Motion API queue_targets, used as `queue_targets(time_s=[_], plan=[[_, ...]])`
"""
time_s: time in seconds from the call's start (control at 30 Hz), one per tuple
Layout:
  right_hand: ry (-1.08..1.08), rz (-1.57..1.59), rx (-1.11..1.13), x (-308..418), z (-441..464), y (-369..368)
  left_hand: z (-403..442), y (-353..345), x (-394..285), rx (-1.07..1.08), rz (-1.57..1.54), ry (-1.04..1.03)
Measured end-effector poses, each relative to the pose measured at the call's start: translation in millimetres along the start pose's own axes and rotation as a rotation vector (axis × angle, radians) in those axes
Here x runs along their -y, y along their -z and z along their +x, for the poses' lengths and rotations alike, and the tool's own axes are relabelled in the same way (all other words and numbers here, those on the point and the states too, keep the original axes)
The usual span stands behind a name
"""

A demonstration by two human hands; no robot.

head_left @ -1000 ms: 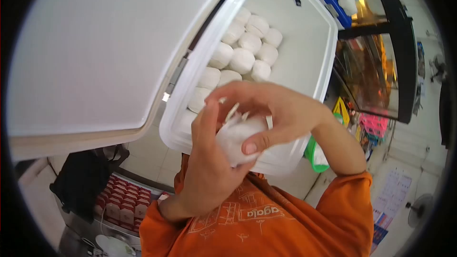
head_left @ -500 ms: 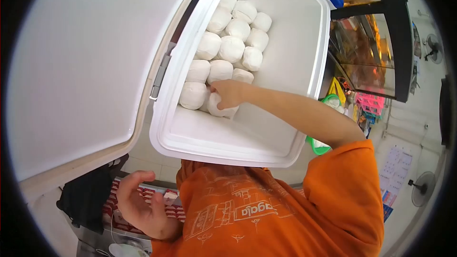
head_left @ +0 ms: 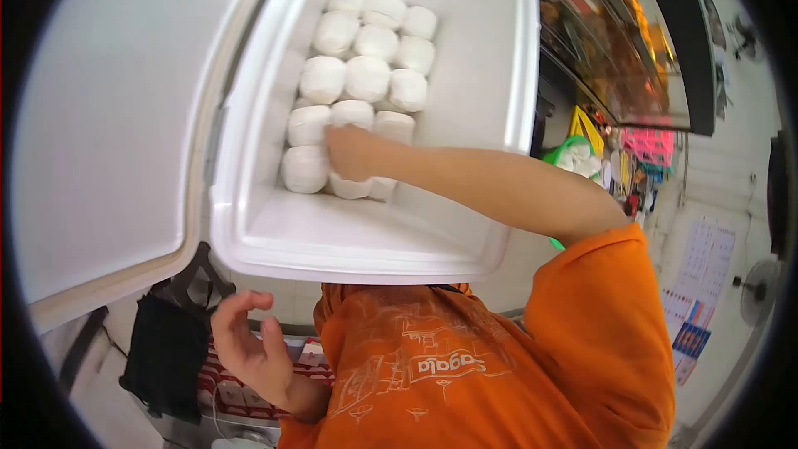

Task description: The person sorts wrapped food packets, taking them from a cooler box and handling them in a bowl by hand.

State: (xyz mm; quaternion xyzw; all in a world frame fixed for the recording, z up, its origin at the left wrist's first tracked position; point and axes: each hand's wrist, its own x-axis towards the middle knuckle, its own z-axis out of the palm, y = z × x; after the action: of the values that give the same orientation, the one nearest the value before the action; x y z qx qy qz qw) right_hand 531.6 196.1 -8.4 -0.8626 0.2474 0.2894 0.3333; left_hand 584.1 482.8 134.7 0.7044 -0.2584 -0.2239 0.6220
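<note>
Inside a deep white cooler box [head_left: 407,251], my right hand [head_left: 356,153] is curled over a white wrapped ball [head_left: 349,188] in the nearest row. Its fingers bend down on the ball's left side; the fingertips are hidden and slightly blurred. Several similar white wrapped balls [head_left: 366,78] sit in rows at the left of the box. One more ball [head_left: 305,169] rests just left of my right hand. Outside the box, at lower left, my left hand [head_left: 255,351] hangs with fingers curved, thumb apart, holding nothing.
The cooler's lid [head_left: 116,133] stands open on the left. A glass display case [head_left: 623,41] is at upper right, with a green basket [head_left: 573,158] and a pink crate [head_left: 648,146] below it. A black cloth bag [head_left: 168,357] hangs at lower left.
The camera view has shifted, so the box and balls appear further left. My right hand stays at the same nearest-row ball, its fingers now more hidden. My left hand has barely moved.
</note>
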Motion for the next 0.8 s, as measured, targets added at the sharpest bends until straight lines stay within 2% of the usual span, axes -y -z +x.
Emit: queue_targets(time_s=[0.03, 0.07, 0.1, 0.13, 0.17, 0.2, 0.23, 0.27, 0.3, 0.33, 0.37, 0.4, 0.43, 0.47, 0.5, 0.53, 0.57, 0.63, 0.67, 0.7, 0.73, 0.8], plan=[[-0.008, -0.002, 0.040, 10, -10, 19, 0, -17, -21, 0.045, -0.039, -0.083], [0.136, 0.029, -0.060, 18, -25, 43, 0, -31, -35, 0.092, -0.077, -0.165], [0.193, 0.076, -0.143, 30, -54, 76, 0, -43, -32, 0.324, -0.356, -0.253], [0.253, 0.118, -0.223, 41, -82, 108, 4, -58, -36, 0.587, -0.487, -0.314], [0.372, 0.111, -0.454, 32, -120, 131, 8, -75, -38, 0.864, -0.606, -0.332], [0.485, 0.161, -0.730, 18, -168, 150, 14, -95, -54, 1.167, -0.564, -0.330], [0.572, 0.193, -0.980, -6, -217, 165, 9, -123, -59, 1.295, -0.543, -0.321], [0.512, 0.270, -1.230, -37, -268, 170, -1, -151, -66, 1.422, -0.517, -0.312], [0.468, 0.401, -1.376, -83, -316, 162, -9, -177, -71, 1.547, -0.482, -0.304], [0.435, 0.539, -1.523, -128, -364, 153, -18, -203, -71, 1.628, -0.467, -0.200], [0.223, 0.696, -1.710, -170, -402, 126, -32, -231, -64, 1.696, -0.437, -0.095], [-0.099, 0.685, -1.800, -233, -427, 86, -42, -261, -53, 1.750, -0.401, 0.016], [-0.510, 0.654, -1.782, -299, -450, 28, -67, -292, -37, 1.665, -0.405, 0.210], [-0.799, 0.490, -1.654, -367, -460, -45, -83, -333, -21, 1.579, -0.311, 0.298], [-0.982, 0.310, -1.596, -426, -457, -131, -98, -374, 3, 1.499, -0.119, 0.315], [-1.064, 0.480, -1.462, -449, -455, -189, -114, -413, 24, 1.408, -0.029, 0.211], [-1.079, 0.487, -1.400, -456, -450, -225, -128, -451, 39, 1.372, 0.036, 0.103], [-1.034, 0.082, -1.274, -450, -432, -250, -145, -515, 59, 1.329, 0.079, -0.179], [-1.137, 0.170, -1.183, -436, -430, -231, -154, -548, 67, 1.306, 0.130, -0.348], [-1.232, 0.259, -1.084, -417, -430, -205, -163, -580, 73, 1.339, 0.198, -0.404], [-1.234, 0.345, -0.967, -418, -424, -197, -171, -610, 90, 1.361, 0.302, -0.539], [-1.229, 0.515, -0.738, -427, -414, -187, -185, -661, 120, 1.471, 0.536, -0.586]])
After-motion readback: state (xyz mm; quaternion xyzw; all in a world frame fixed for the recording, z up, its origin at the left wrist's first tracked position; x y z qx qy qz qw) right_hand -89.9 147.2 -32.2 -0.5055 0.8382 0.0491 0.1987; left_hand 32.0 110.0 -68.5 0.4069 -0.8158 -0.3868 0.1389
